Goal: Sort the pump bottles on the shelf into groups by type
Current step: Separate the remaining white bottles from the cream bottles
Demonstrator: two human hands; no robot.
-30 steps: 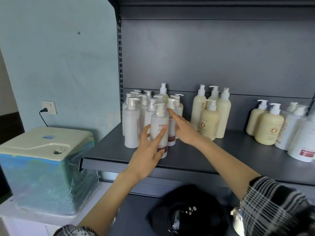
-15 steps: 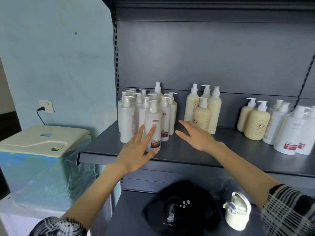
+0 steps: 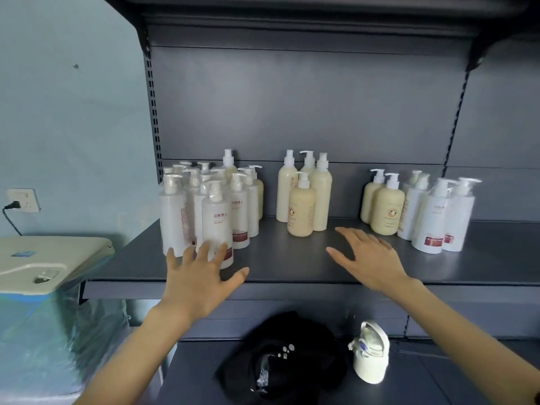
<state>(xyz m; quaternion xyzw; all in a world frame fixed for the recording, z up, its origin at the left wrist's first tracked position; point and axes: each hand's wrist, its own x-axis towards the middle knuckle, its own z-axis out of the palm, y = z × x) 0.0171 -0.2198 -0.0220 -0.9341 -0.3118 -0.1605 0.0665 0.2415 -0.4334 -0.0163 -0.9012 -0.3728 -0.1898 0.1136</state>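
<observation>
A grey shelf (image 3: pixel 292 267) holds three clusters of pump bottles. At the left stand several white bottles with red labels (image 3: pixel 216 220), one cream bottle among them at the back. In the middle stand tall cream bottles (image 3: pixel 321 197) with a short cream bottle (image 3: pixel 301 210) in front. At the right are two short cream bottles (image 3: pixel 387 209) beside white bottles (image 3: pixel 432 217). My left hand (image 3: pixel 198 276) hovers open just in front of the foremost white bottle. Over the bare shelf, my right hand (image 3: pixel 368 258) is spread open and holds nothing.
On the lower shelf lie a black cloth item (image 3: pixel 280 358) and a small white flask (image 3: pixel 371 352). A cream-lidded appliance wrapped in plastic (image 3: pixel 43 264) stands left of the shelf, below a wall socket (image 3: pixel 23 200). An upper shelf (image 3: pixel 292 13) overhangs the bottles.
Both hands have drawn back from the white bottles at the left. My right hand has swung right over the bare shelf. The view has shifted to take in more of the right cluster.
</observation>
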